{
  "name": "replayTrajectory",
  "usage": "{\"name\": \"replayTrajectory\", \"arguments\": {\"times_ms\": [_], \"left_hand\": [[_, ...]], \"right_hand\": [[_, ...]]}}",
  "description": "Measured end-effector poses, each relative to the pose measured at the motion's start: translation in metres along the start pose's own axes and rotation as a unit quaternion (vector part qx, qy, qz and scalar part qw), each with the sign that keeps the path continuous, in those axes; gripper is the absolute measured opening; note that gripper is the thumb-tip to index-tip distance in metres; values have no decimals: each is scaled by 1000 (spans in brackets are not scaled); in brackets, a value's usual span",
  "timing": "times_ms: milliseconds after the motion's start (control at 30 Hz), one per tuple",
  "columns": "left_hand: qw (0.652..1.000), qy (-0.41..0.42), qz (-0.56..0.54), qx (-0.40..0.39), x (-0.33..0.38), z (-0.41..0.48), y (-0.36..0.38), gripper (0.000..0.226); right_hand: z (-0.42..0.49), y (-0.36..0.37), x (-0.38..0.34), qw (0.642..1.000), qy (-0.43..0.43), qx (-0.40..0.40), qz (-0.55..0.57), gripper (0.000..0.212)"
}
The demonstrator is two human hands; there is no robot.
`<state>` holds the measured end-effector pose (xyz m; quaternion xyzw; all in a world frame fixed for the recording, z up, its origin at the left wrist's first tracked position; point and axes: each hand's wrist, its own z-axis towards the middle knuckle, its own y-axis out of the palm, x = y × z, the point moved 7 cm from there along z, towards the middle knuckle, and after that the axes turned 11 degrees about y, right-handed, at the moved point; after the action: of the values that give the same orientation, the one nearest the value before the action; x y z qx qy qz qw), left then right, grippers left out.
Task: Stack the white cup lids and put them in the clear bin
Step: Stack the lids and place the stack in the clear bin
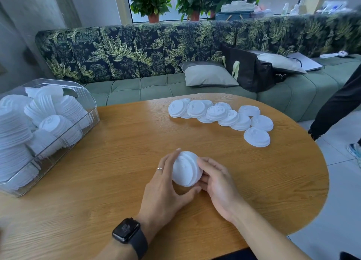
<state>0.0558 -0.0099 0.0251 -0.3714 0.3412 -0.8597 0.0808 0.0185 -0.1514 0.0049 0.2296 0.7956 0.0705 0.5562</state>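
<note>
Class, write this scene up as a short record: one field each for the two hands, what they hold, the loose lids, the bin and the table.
left hand: grips the held stack from its left
right hand: fingers curled round the same stack
held stack: a few white lids, tilted on edge
loose lids: overlapping spread on the table's far side
clear bin: table's left edge, holds stacked lids
table: wooden, rounded

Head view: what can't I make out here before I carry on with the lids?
Head view only:
- Lid stack: its count, covered by the left hand and right hand.
- Clear bin: its left part, cut off by the frame edge.
- Loose lids: exact number, since they overlap.
- Windowsill clutter: too blurred to name.
</note>
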Motion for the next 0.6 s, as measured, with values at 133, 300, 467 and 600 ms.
{"name": "replayTrajectory", "arguments": {"times_ms": [133, 300, 467, 600], "left_hand": [[1000, -4, -8, 9, -2, 0, -2, 86], [999, -15, -31, 24, -6, -2, -4, 86], [1000, -14, -7, 21, -4, -1, -3, 86], [1000, -2, 26, 3, 2, 0, -2, 83]], "right_hand": [[-1, 3, 1, 1000, 0, -30, -8, 17], [-4, 5, 0, 998, 5, -50, -29, 20], [-4, 7, 0, 998, -3, -45, -41, 21], [-9, 12, -1, 996, -34, -46, -70, 31]]}}
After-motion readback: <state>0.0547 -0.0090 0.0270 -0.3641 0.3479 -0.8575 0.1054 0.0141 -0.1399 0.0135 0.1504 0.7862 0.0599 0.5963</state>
